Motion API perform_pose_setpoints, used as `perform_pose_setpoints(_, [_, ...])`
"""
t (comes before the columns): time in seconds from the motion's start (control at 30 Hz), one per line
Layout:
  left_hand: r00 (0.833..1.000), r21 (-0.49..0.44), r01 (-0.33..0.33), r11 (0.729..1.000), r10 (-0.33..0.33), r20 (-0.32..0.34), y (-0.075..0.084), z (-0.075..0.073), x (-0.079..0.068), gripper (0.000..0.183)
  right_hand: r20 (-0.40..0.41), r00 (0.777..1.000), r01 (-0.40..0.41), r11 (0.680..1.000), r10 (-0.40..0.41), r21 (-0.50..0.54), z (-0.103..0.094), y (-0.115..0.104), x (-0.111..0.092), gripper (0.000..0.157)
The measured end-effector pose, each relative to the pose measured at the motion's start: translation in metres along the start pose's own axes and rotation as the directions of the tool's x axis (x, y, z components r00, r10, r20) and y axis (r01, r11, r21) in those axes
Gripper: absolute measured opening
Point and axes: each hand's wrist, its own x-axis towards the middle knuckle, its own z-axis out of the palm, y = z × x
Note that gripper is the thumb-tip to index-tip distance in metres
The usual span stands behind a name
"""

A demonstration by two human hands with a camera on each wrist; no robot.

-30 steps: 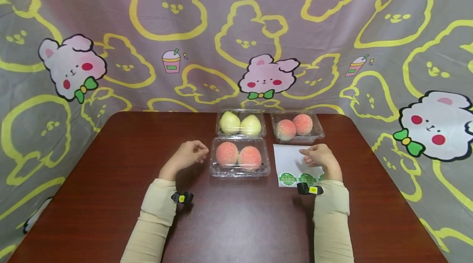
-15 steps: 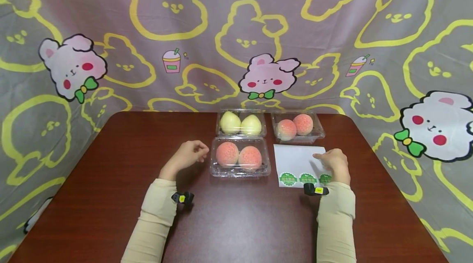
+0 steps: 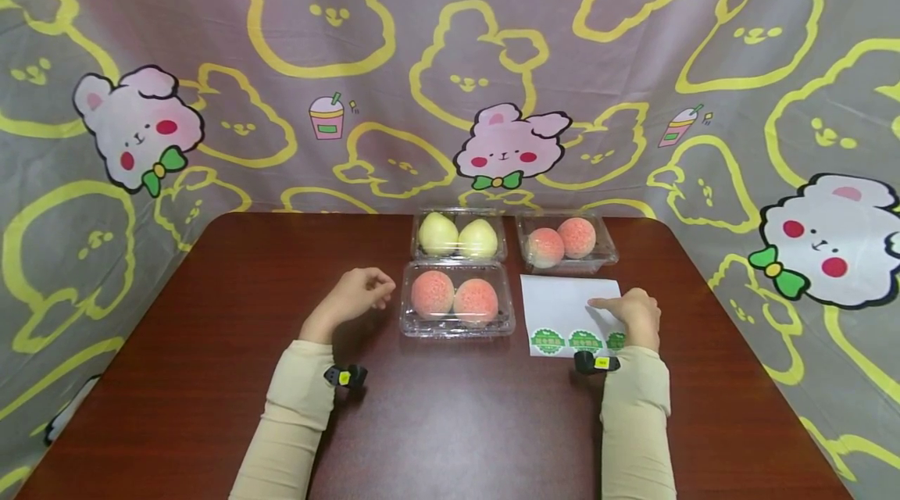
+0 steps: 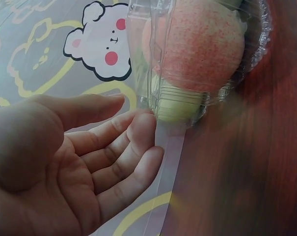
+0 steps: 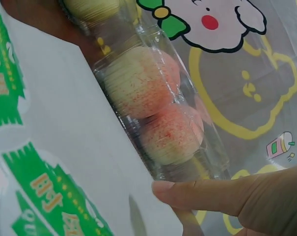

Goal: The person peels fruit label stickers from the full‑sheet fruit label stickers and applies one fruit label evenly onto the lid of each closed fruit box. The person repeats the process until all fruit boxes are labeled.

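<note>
A white sheet of stickers (image 3: 562,301) lies on the table, with a row of green round labels along its near edge. My right hand (image 3: 638,316) is over the sheet's right side, thumb (image 5: 202,196) stretched out above it; its other fingers are mostly hidden. I see no grip on the sheet. Left of it stands a clear plastic box (image 3: 457,328) with two peaches (image 3: 432,294) inside. My left hand (image 3: 355,297) is just left of that box, fingers loosely bent and holding nothing. In the left wrist view, its fingertips (image 4: 143,130) appear near the box's corner.
Behind the peach box is a clear box with two yellow-green fruits (image 3: 478,238). Another clear box (image 3: 601,254), with two peaches, stands at the back right beyond the sheet. A patterned curtain (image 3: 394,55) hangs around the brown table (image 3: 436,422).
My right hand first shifted right across the sheet, opening view of more labels, then came slightly back left. The left hand, boxes and sheet stay nearly still.
</note>
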Motion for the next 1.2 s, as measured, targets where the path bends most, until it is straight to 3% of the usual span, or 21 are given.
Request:
perform_pose_setpoints(0.33, [1.0, 0.0, 0.014, 1.0, -0.014, 0.006, -0.0001, -0.0003, -0.0003, 0.022, -0.002, 0.999, -0.035, 0.999, 0.035, -0.016, 0.0061, 0.0023, 0.0024, 0.074])
perform_pose_setpoints(1.0, [1.0, -0.007, 0.01, 1.0, -0.01, -0.002, -0.004, -0.0018, 0.0, 0.023, -0.015, 0.995, -0.099, 0.993, 0.1, 0.065, 0.0048, -0.002, 0.0022, 0.071])
perform_pose_setpoints(1.2, [1.0, -0.011, 0.01, 1.0, -0.01, 0.002, -0.0026, -0.0017, -0.0007, 0.023, -0.061, 0.995, -0.07, 0.991, 0.077, 0.114, 0.0044, 0.0019, 0.0022, 0.069])
